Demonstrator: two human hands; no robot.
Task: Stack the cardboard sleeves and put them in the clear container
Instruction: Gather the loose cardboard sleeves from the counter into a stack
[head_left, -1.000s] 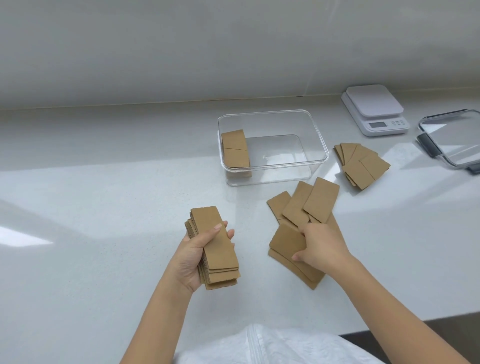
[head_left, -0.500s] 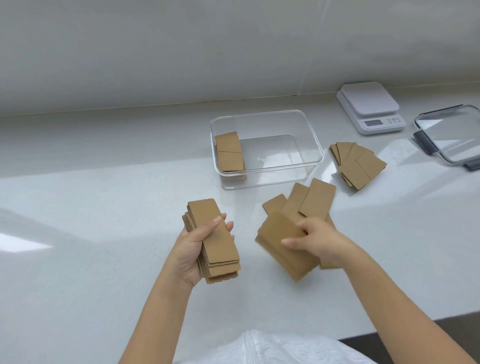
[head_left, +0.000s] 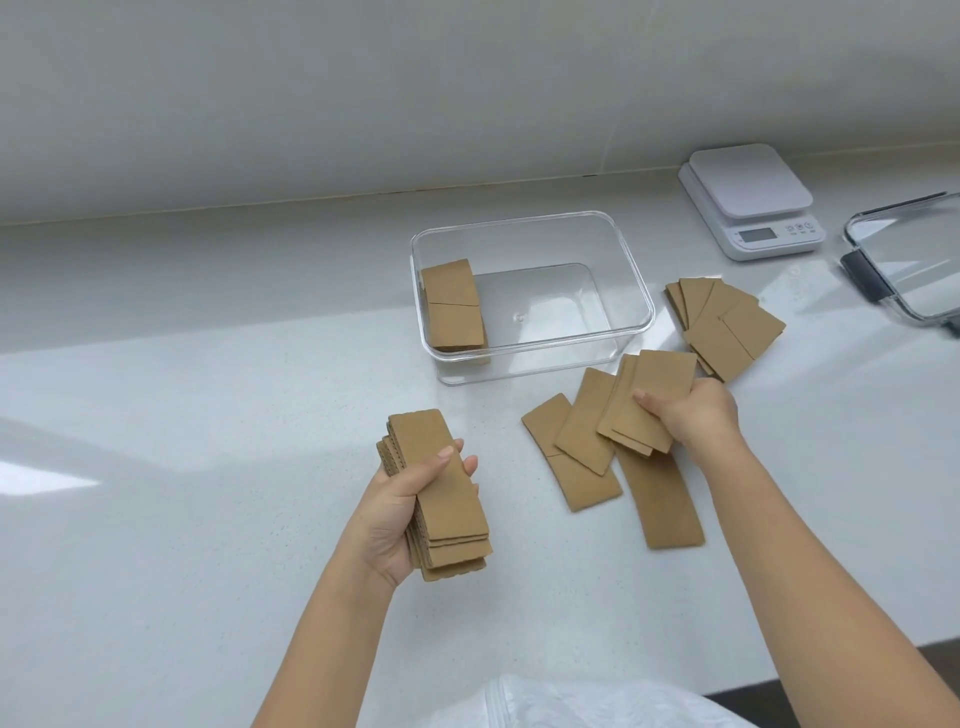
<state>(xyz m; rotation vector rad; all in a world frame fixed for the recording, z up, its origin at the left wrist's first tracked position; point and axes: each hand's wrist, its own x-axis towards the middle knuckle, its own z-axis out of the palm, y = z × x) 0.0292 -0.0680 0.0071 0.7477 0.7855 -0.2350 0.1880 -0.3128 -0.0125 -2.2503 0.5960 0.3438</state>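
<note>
My left hand (head_left: 402, 506) grips a stack of brown cardboard sleeves (head_left: 441, 499) above the counter, thumb across the top. My right hand (head_left: 691, 415) is closed on a couple of sleeves (head_left: 644, 400) held just over the loose sleeves (head_left: 587, 447) spread on the counter in front of the clear container (head_left: 634, 270). A stack of sleeves (head_left: 452, 306) lies inside the container against its left wall. Another fanned pile of sleeves (head_left: 727, 327) lies to the container's right.
A white kitchen scale (head_left: 748, 197) stands at the back right. A clear lid with dark clips (head_left: 909, 265) lies at the far right edge. The white counter (head_left: 208, 415) meets a wall behind and ends at my near side.
My right hand has moved up and to the right, from the near end of the loose pile to its far end, and now holds a couple of sleeves. The left hand's stack stays put.
</note>
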